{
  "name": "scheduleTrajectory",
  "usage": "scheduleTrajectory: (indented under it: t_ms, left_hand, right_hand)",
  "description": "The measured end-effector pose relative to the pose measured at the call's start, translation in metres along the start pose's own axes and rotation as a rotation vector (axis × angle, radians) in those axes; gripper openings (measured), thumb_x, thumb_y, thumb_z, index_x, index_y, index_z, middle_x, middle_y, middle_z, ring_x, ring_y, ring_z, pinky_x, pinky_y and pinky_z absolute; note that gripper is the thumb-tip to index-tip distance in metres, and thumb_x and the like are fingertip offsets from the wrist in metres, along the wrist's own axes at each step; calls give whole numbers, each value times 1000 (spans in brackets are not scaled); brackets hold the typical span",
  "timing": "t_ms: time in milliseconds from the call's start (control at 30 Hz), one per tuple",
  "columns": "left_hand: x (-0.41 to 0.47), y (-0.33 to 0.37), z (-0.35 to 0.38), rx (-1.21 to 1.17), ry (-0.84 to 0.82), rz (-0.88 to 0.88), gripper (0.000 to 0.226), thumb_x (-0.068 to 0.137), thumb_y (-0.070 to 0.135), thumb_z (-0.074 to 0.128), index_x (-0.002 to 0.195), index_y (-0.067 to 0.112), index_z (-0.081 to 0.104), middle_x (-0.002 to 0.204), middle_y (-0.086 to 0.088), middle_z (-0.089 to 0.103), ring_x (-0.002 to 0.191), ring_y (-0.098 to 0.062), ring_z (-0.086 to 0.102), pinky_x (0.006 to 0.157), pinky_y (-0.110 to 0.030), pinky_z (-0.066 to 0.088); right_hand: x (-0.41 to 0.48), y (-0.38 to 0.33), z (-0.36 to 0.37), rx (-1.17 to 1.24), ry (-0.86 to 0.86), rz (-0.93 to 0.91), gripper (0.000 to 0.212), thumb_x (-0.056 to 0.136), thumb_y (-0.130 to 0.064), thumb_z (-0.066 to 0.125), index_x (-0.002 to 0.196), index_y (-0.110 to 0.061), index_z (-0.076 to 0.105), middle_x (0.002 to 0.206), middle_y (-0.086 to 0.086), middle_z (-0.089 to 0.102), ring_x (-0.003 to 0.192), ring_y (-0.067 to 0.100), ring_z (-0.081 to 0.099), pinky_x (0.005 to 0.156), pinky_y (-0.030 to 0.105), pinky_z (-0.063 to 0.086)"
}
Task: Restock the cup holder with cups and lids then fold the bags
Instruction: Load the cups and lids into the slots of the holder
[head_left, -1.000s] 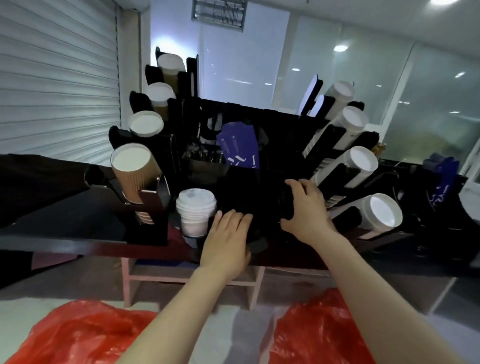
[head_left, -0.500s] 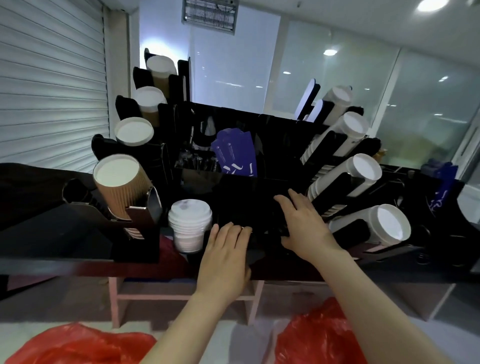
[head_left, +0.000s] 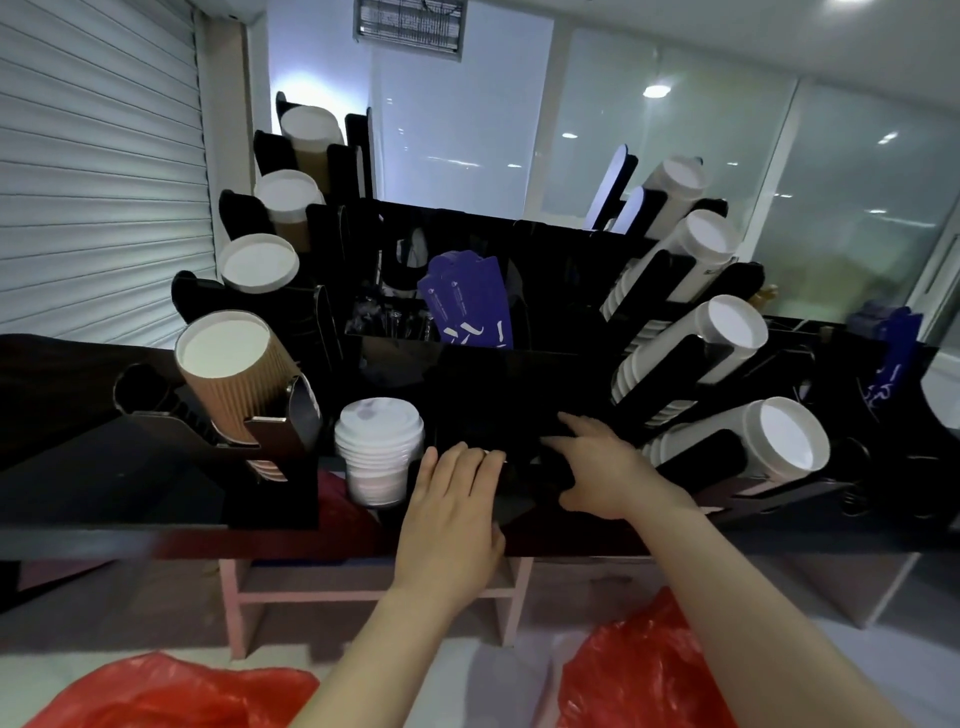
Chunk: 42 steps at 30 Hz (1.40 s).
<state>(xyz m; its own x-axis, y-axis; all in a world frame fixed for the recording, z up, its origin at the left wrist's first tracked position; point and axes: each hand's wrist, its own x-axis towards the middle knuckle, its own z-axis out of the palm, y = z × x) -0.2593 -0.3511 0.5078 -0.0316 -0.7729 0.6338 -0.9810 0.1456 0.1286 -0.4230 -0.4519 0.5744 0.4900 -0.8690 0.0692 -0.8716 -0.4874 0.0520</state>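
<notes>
The black cup holder (head_left: 524, 374) stands on a dark counter, with brown ribbed cups (head_left: 234, 379) in its left racks and white cups (head_left: 784, 441) in its right racks. A stack of white lids (head_left: 379, 447) sits in a front slot. My right hand (head_left: 602, 467) curls around a dark stack (head_left: 550, 465) in the front middle slot; it looks like black lids, but I cannot tell for sure. My left hand (head_left: 452, 514) lies flat beside it, fingers together on the slot's front edge. Two red plastic bags (head_left: 171, 691) (head_left: 639, 670) lie on the floor below.
Blue paper sleeves (head_left: 467, 306) stand in the holder's middle compartment, with more blue ones (head_left: 893, 358) at the far right. A pink frame (head_left: 363, 595) supports the counter (head_left: 104, 483). A roller shutter is on the left, glass walls behind.
My right hand has slid down and toward me along the front middle slot, and my left hand has stayed on the slot's edge. The view has moved slightly closer.
</notes>
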Motion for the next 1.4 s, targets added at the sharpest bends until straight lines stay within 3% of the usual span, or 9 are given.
scheduleTrajectory:
  t_ms: [367,533,700,800,900,967,1100,1233,1400]
  left_hand:
    - [0,2,-2,-10,-25,-16,71,66,16,76,133,11,51,126,-6,56,128,-27,46,114,-42,13]
    - [0,3,-3,-27,-14,-15,72,62,14,78,130,9,53,122,-8,58,125,-30,50,112,-43,16]
    - [0,4,-4,-25,-22,-19,71,67,16,76,133,9,50,127,-9,56,128,-30,46,113,-42,12]
    - [1,5,-9,-53,-64,-23,73,81,24,64,146,13,32,147,-5,38,142,-22,23,115,-34,-7]
    - [-5,-2,-15,-108,-82,5,76,90,33,52,152,17,10,160,1,7,146,-12,-5,113,-26,-16]
    - [-19,-10,-22,-134,-79,-2,78,91,33,51,152,16,6,160,1,-2,142,-6,-13,112,-22,-17]
    - [-52,-27,-35,-125,-54,-67,81,91,30,52,152,16,2,159,3,-8,140,-3,-17,111,-19,-16]
    - [-62,-39,-44,-65,-28,-92,84,91,30,51,149,18,-8,159,1,-6,141,-4,-16,110,-18,-19]
    - [-75,-61,-58,8,-38,-156,77,92,33,47,152,13,2,160,-3,0,147,-15,-3,108,-18,-20]
  right_hand:
    - [-24,-5,14,-226,213,-13,50,89,-33,58,136,-21,45,122,1,60,105,23,60,78,35,53]
    - [-26,2,17,-208,40,-115,77,85,-21,53,152,-16,16,153,7,31,136,23,35,110,39,27]
    - [-31,-8,23,-276,54,-53,81,88,-29,53,153,-20,6,160,5,11,145,23,16,111,45,16]
    - [-35,-18,32,-351,52,42,90,90,-33,51,150,-6,-11,160,15,-3,147,28,4,114,53,1]
    - [-41,-23,26,-177,101,90,89,91,-25,47,146,-1,-18,158,18,-11,147,29,-7,115,51,-6]
    - [-43,-27,15,21,239,62,83,91,-22,47,150,-5,-11,160,13,-6,147,26,-6,117,47,0]
    - [-40,-70,-11,314,582,-219,53,87,-20,58,139,-13,47,146,8,41,136,24,36,112,38,31]
    - [-17,-121,-26,299,440,-392,46,87,-20,59,133,-17,54,136,2,53,123,22,48,99,37,42]
    - [12,-150,-29,67,313,-411,53,85,-31,62,136,-22,49,139,0,49,125,23,46,98,40,43]
